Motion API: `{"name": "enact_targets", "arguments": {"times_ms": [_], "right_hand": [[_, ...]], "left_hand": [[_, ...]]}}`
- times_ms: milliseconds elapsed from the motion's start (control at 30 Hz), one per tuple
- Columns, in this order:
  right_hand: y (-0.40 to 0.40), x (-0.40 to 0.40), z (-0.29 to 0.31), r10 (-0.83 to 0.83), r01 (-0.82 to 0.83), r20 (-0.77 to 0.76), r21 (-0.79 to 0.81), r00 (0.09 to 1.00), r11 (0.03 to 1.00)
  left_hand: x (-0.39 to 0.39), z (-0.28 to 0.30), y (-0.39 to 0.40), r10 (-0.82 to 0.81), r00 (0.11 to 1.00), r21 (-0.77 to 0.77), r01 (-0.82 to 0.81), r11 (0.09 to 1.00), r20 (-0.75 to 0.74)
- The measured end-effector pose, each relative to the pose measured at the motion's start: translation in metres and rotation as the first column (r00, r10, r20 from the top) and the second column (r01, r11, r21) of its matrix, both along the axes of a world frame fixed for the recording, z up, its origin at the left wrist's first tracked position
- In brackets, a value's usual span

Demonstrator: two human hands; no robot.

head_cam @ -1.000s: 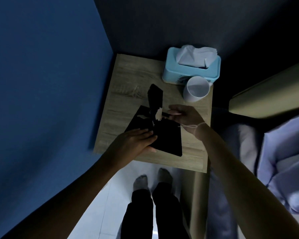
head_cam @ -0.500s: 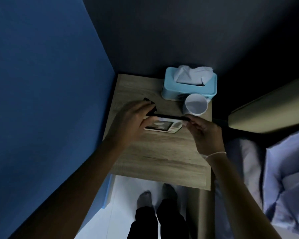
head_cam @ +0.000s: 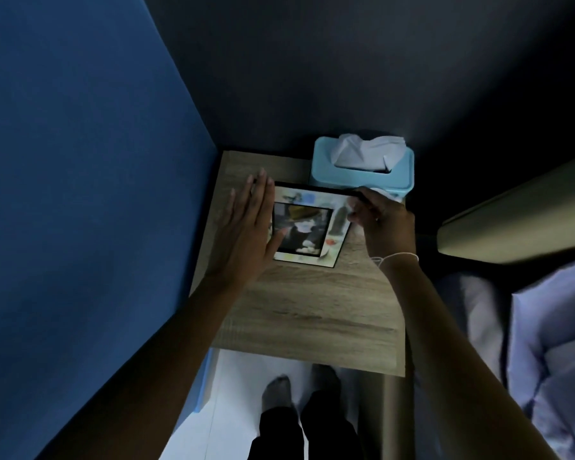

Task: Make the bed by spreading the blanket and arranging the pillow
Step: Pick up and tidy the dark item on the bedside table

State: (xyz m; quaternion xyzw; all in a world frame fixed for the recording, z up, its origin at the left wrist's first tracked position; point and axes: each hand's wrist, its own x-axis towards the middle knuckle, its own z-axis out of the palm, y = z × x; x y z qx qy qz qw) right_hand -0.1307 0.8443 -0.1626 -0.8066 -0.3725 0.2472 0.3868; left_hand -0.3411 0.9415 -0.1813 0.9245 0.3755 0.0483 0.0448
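Two hands on glossy rectangular picture frame (head_cam: 307, 224): left hand (head_cam: 246, 237) flat; right hand (head_cam: 384, 224) pinching its edge.

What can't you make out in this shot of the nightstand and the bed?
Head view only:
- Photo in the frame: motion-blurred, subject unreadable.
- Cup: if it is there, the right hand covers it.
- Frame's left edge: behind the left hand.
- Bedding: cut off by the right edge; pillow and blanket cannot be told apart in the dim light.
- Tissue box: front partly behind the frame.
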Motion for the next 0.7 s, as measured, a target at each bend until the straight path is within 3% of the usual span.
{"name": "enact_targets", "arguments": {"times_ms": [267, 333, 433, 500, 533, 633, 700], "right_hand": [[-0.021, -0.010, -0.025, -0.026, 0.026, -0.033, -0.009, 0.999, 1.000], [-0.026, -0.018, -0.031, -0.076, 0.076, -0.004, 0.006, 0.997, 0.997], [-0.042, -0.039, -0.047, -0.183, 0.176, 0.078, 0.084, 0.980, 0.981], [-0.056, -0.058, -0.067, -0.124, 0.123, 0.114, 0.015, 0.986, 0.992], [-0.062, -0.068, -0.078, -0.061, 0.065, 0.062, -0.058, 0.996, 0.996], [-0.070, -0.087, -0.107, 0.095, -0.125, -0.126, -0.259, 0.987, 0.958], [-0.067, -0.088, -0.116, 0.127, -0.164, -0.141, -0.296, 0.982, 0.941]], "left_hand": [[0.008, -0.006, 0.008, 0.019, 0.999, -0.034, -0.018, 0.999, 0.043], [0.007, -0.008, 0.005, 0.038, 0.993, -0.064, -0.031, 0.997, 0.115], [0.000, -0.022, -0.018, 0.247, 0.933, -0.264, -0.177, 0.948, 0.261], [-0.009, -0.040, -0.039, 0.379, 0.895, -0.433, -0.253, 0.865, 0.234], [-0.013, -0.051, -0.049, 0.409, 0.893, -0.495, -0.273, 0.825, 0.188], [-0.020, -0.074, -0.061, 0.438, 0.897, -0.590, -0.317, 0.743, 0.069], [-0.021, -0.081, -0.059, 0.429, 0.902, -0.610, -0.318, 0.725, 0.039]]}}
